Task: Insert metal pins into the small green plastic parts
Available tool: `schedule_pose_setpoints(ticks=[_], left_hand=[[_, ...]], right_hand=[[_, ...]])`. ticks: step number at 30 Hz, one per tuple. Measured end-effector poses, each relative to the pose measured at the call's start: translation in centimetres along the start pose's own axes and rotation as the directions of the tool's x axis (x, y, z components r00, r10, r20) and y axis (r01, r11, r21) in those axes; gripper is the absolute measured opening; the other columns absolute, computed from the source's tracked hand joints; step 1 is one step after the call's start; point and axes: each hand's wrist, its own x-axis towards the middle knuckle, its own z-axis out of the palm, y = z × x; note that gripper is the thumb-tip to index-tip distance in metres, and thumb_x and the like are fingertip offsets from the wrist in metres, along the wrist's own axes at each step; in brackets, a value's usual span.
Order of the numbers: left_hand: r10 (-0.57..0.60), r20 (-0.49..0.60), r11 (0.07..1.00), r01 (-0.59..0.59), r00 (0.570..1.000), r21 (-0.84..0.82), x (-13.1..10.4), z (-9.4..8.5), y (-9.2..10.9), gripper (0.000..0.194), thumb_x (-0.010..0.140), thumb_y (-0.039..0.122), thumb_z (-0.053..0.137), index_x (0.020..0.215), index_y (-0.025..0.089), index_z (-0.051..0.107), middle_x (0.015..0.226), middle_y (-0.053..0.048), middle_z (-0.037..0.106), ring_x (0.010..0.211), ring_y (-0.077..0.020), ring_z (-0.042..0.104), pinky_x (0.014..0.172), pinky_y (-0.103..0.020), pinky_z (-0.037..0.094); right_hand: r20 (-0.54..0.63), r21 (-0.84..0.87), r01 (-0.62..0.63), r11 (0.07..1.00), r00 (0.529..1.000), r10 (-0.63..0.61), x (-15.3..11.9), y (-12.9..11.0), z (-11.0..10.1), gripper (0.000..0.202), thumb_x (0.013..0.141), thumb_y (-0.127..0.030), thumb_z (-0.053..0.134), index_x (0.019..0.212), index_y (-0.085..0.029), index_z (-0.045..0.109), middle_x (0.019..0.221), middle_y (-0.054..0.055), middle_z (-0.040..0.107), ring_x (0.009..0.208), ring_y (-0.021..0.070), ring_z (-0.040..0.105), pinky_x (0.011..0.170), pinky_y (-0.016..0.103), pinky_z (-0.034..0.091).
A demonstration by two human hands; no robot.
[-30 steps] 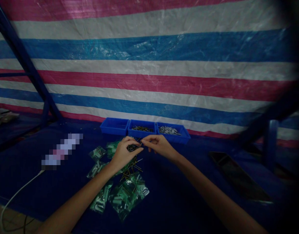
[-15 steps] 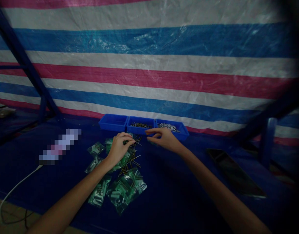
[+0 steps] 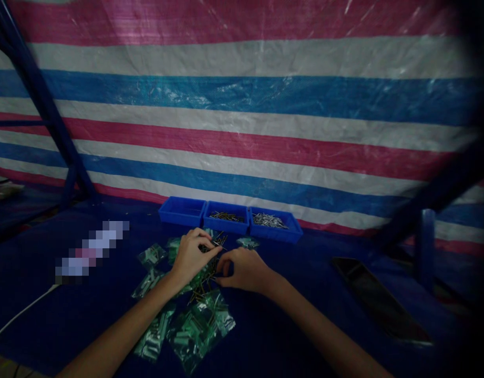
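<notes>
Brass-toned pins lie splayed, axes crossing, nearest the curled right hand, its grip unclear; the left hand pinches some beyond.

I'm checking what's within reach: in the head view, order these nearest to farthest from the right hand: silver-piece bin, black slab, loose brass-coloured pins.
1. Loose brass-coloured pins: left, close by the right hand.
2. Silver-piece bin: beyond it, slightly right.
3. Black slab: well off right.

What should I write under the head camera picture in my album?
Left hand and right hand close together by loose pins and green bags, with three blue bins behind.
</notes>
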Motion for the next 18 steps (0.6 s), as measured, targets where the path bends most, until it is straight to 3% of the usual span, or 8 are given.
schedule_pose_setpoints(ticks=[6,14,18], left_hand=[[-0.003,-0.031,0.997,0.001,1.0,-0.08,0.1,-0.4,0.4,0.036,0.078,0.035,0.053,0.047,0.018,0.059,0.069,-0.002,0.06,0.068,-0.0144,0.056,0.068,-0.03,0.041],[0.022,-0.001,0.996,-0.022,1.0,-0.09,-0.2,-0.6,0.9,0.032,0.078,0.037,0.052,0.052,0.021,0.065,0.067,-0.001,0.06,0.067,-0.0141,0.057,0.065,-0.027,0.042],[0.042,0.016,0.992,-0.039,0.999,-0.123,-0.2,-0.7,1.2,0.037,0.078,0.037,0.052,0.047,0.021,0.063,0.063,-0.001,0.06,0.064,-0.0132,0.057,0.066,-0.026,0.042]], right_hand=[[-0.042,-0.111,-0.06,0.992,0.998,0.055,0.1,0.7,-0.5,0.013,0.063,-0.024,0.064,0.075,-0.024,0.067,0.069,-0.003,0.069,0.069,0.0158,0.063,0.054,0.022,0.039],[-0.05,-0.106,-0.102,0.989,0.994,0.097,0.3,2.4,-1.4,0.01,0.067,-0.035,0.066,0.072,-0.026,0.069,0.073,-0.004,0.069,0.068,0.0147,0.063,0.052,0.021,0.038],[-0.126,-0.075,-0.133,0.988,0.984,0.123,0.2,2.7,-2.1,0.01,0.07,-0.035,0.064,0.075,-0.028,0.069,0.074,-0.004,0.069,0.07,0.0148,0.063,0.054,0.022,0.039]])
